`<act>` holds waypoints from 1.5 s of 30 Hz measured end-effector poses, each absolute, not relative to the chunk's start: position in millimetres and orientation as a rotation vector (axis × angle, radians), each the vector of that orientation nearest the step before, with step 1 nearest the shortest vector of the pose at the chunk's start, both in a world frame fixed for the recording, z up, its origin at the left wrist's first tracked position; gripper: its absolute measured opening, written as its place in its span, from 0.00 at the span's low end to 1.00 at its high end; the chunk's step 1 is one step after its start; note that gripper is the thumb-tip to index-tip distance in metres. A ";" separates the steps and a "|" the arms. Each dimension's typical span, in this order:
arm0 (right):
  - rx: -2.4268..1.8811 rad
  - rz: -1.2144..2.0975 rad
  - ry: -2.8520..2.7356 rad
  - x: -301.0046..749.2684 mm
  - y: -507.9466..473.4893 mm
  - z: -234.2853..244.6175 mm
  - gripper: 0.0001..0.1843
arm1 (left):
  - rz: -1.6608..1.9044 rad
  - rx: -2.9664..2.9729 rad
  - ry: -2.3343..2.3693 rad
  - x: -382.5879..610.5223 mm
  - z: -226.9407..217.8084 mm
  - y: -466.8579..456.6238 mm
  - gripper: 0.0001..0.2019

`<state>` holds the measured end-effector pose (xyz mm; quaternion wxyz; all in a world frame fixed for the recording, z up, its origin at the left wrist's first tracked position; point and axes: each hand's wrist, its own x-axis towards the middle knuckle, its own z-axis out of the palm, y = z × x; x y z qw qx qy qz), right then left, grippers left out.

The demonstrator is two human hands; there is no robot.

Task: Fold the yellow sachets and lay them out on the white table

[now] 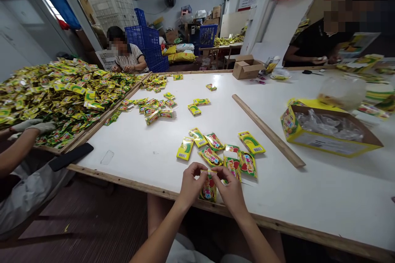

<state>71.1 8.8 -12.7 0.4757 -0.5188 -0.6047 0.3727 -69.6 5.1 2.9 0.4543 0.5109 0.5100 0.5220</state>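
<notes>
Nearest us, our forearms (163,228) cross the table's wooden front edge (123,181). White tabletop (138,150) stretches leftward, giving room on that side. Left hand (191,187): thumb and fingers pinched on the top of a yellow-green packet (208,192). We find the packet between our hands, at the front edge. Right hand (231,189): pinched on the same top, just before loose packets (210,157). Further right, a wooden strip (268,130) bounds our working room.

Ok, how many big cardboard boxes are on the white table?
2: a brown one near the far edge, and a yellow one to the right of the loose wooden strip. More may be hidden in the clutter at far right.
</notes>
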 end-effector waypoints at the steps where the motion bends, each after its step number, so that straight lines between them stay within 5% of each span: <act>1: -1.263 0.920 -1.477 71.0 9.1 -12.6 0.19 | 1.289 1.263 1.266 -69.1 3.0 5.7 0.05; 45: -1.175 1.164 -1.271 65.8 10.2 -11.6 0.21 | 1.373 0.839 1.073 -64.6 -1.4 0.2 0.06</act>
